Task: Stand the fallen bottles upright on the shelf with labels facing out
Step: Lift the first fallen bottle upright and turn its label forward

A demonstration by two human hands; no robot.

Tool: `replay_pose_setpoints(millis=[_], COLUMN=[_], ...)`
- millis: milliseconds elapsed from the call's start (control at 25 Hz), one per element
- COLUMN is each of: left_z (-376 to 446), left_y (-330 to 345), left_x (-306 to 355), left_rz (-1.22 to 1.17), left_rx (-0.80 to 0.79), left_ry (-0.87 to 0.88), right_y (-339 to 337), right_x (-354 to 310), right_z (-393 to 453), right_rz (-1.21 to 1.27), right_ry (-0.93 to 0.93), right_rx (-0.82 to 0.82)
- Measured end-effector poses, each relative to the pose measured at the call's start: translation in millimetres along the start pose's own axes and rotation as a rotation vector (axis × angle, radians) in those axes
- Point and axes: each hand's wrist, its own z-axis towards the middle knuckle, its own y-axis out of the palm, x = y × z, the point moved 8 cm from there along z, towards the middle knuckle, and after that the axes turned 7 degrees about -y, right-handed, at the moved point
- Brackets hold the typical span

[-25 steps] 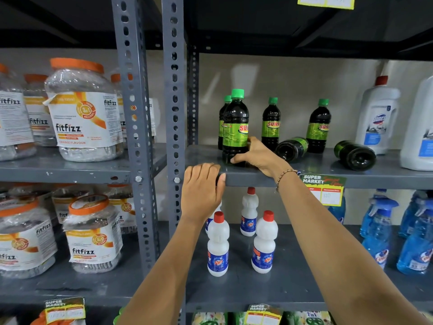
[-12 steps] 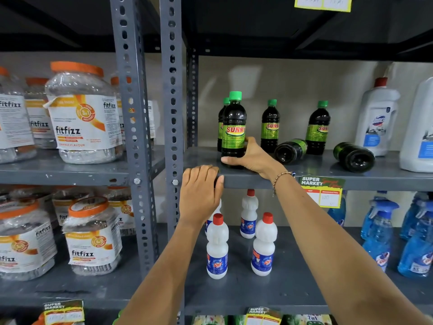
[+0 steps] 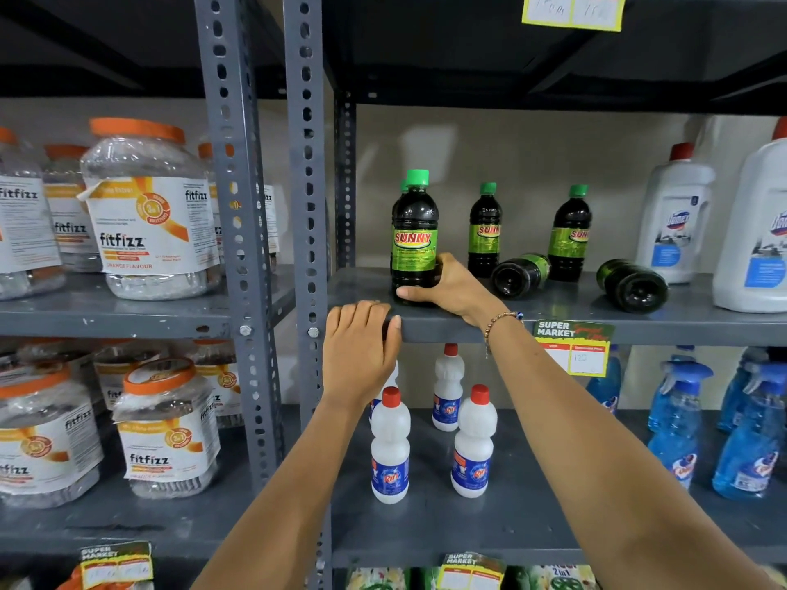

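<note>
Right hand (image 3: 451, 287) grip wraps the base of the front SUNNY bottle (image 3: 414, 236), fingers around the lower body, thumb side hidden behind it. That bottle stands upright near the front edge of the grey shelf (image 3: 553, 306), label facing out and fully readable. 1 more green-capped bottle sits directly behind it, almost entirely hidden; only a sliver of cap shows.

Left hand (image 3: 360, 355) lies flat, palm down, over the shelf's front lip, fingers relaxed, holding nothing.

2 upright bottles further back: middle bottle (image 3: 484, 232) and right bottle (image 3: 570, 234), both labels turned partly sideways, text cut off.

2 fallen bottles lie on their sides, bases toward us: 1st fallen bottle (image 3: 520, 275) between the 2 back ones, 2nd fallen bottle (image 3: 632, 285) further right. Their caps are out of sight, labels mostly hidden.

Price tag (image 3: 573, 347) hangs on the shelf edge, writing hard to make out.
</note>
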Motion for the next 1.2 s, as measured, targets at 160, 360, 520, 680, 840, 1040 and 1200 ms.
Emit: replay_pose_setpoints(millis=[160,360,520,680,840,1040,1200], left_z=[37,70,69,69,68,69,64], left_y=[5,58,73,76,77,70,56], left_x=[-3,-18,-19,-25,-27,-29,-28], left_rz=[0.007,-0.391,-0.667,-0.722,-0.696,-0.656,-0.726], left_rx=[-0.223,-0.845,-0.923,-0.868,-0.85,-0.805,-0.792], left_ry=[-0.161,-0.53,-0.54,-0.539,-0.543,-0.573,-0.526], right_y=[-1,-5,-2,1,1,1,-1], right_x=[-1,5,4,1,1,-6,-7], right_z=[-1,0,0,-1,-1,-5,-11], right_rz=[0.123,0.264,0.305,0.288,0.274,0.176,0.149], right_ry=[0.037,0.041,0.029,0.004,-0.009,-0.029,-0.069], right_rx=[-0.053,-0.022,-0.037,-0.075,-0.073,-0.102,-0.141])
